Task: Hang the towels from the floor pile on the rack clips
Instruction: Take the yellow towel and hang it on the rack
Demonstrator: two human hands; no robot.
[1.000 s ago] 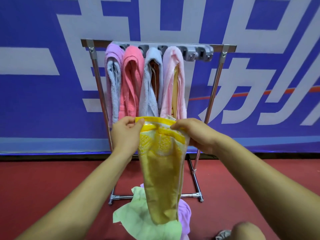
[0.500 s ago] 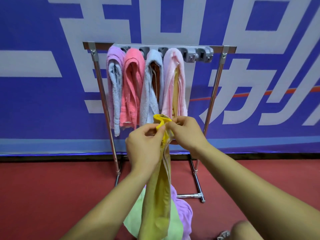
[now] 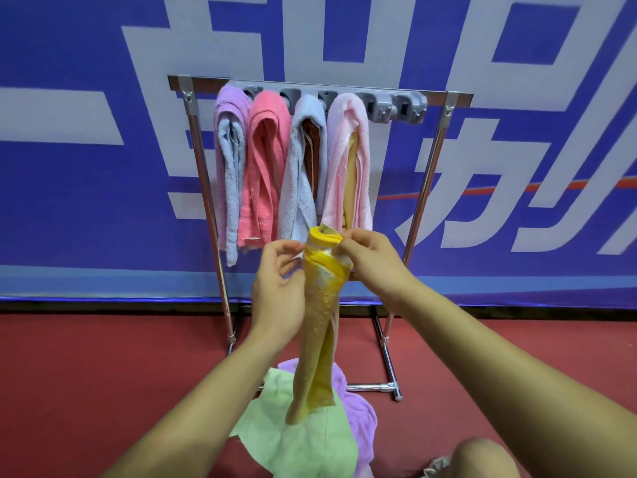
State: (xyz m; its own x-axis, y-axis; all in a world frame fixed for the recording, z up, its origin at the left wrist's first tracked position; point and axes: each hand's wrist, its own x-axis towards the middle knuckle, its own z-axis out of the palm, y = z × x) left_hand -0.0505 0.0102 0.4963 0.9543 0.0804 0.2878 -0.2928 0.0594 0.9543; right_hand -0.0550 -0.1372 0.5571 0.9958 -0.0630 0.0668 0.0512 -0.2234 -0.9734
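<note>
Our bunched yellow terry towel (image 3: 319, 326) hangs between our hands, in front of the chrome tube rack (image 3: 429, 181) and just below its four hung towels (image 3: 265, 160). Our right hand (image 3: 372, 263) pinches its folded bright-yellow top hem. Our left hand (image 3: 275, 288) curls round its left side. The towel is gathered into a narrow roll, and its tail dangles over the pale green cloth (image 3: 303, 443) on the floor.

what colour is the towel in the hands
The towel is yellow, brighter at its top band; head view.

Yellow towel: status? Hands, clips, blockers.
Right hand pinches yellow towel top fold; left hand at its side, grip unclear. Towel bunched, not yet clipped. Right-end clips free, path clear.
</note>
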